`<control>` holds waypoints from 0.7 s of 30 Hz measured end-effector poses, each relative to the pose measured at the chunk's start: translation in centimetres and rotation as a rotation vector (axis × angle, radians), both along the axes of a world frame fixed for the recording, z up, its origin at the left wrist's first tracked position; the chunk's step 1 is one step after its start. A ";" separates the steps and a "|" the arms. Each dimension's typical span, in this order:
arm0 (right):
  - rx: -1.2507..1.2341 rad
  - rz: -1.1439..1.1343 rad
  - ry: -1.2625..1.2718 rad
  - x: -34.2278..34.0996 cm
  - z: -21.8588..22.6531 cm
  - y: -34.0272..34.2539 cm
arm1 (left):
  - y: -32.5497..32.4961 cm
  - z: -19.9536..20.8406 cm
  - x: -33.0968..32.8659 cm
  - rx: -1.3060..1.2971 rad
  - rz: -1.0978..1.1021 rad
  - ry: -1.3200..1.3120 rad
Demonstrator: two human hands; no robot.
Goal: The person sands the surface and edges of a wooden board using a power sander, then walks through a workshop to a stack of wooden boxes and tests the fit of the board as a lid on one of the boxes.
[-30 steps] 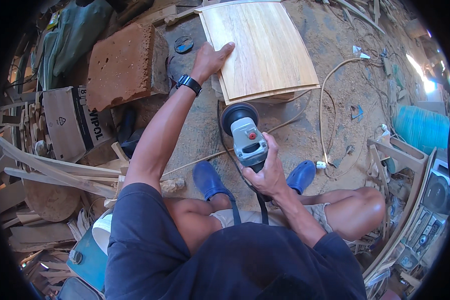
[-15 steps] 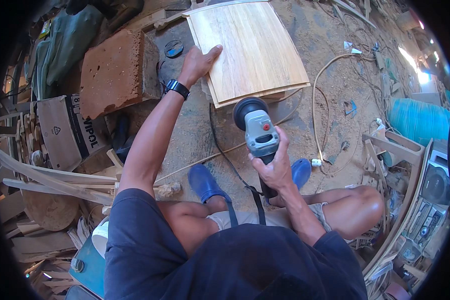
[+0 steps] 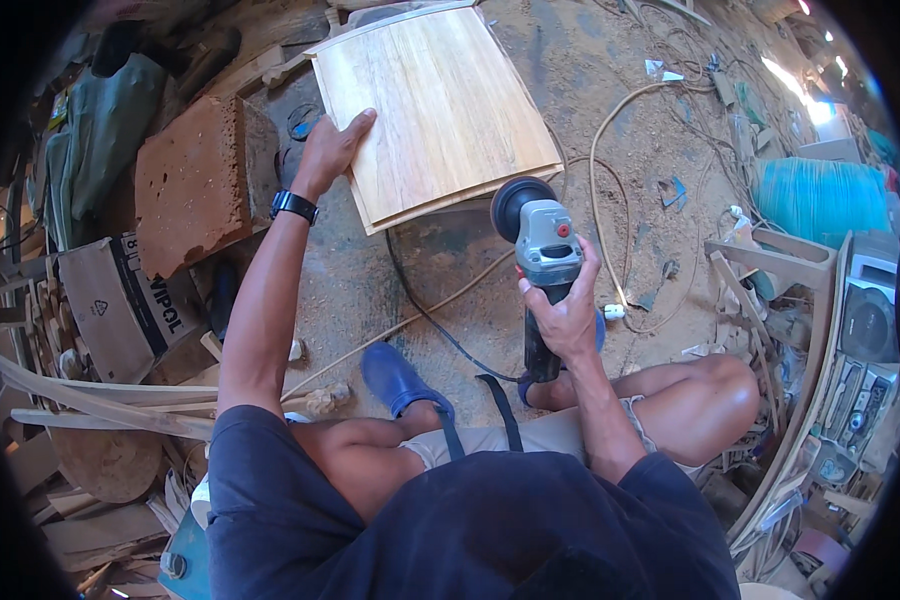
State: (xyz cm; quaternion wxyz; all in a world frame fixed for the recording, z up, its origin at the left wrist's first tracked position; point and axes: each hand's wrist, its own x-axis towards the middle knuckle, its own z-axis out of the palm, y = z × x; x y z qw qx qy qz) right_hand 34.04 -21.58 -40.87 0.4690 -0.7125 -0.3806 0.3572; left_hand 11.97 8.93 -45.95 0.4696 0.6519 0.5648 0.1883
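A pale wooden panel (image 3: 435, 115) with a grooved near edge and a curved far edge lies raised and slightly slanted in front of me. My left hand (image 3: 330, 150) holds its left edge, thumb on the top face and fingers out of sight underneath. In my right hand (image 3: 567, 315) is a grey angle grinder (image 3: 548, 240), gripped round its dark body. The grinder's round black disc (image 3: 518, 208) is close to the panel's near right corner; whether it touches the edge I cannot tell.
A reddish-brown block (image 3: 190, 180) and a cardboard box (image 3: 105, 300) stand at left, above curved wood strips (image 3: 120, 405). A dark cord (image 3: 410, 290) and tan cable (image 3: 610, 200) cross the dusty floor. At right are a turquoise cord spool (image 3: 815, 200) and a wooden frame (image 3: 820, 380).
The grinder has moved rightward along the panel's near edge, from about its middle to the right corner. My left hand keeps its hold, and the whole view has shifted a little.
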 end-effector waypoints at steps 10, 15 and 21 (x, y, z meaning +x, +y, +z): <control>0.045 -0.211 -0.097 2.8 0.0 -0.1 | 0.4 -0.2 -0.5 0.071 -0.024 -0.012; 0.126 -0.321 -0.014 3.9 -0.1 0.1 | 0.5 -0.8 -1.0 0.032 0.017 -0.115; 0.187 -0.397 0.024 4.6 0.3 0.3 | -1.0 -1.6 -1.1 -0.476 0.228 -0.577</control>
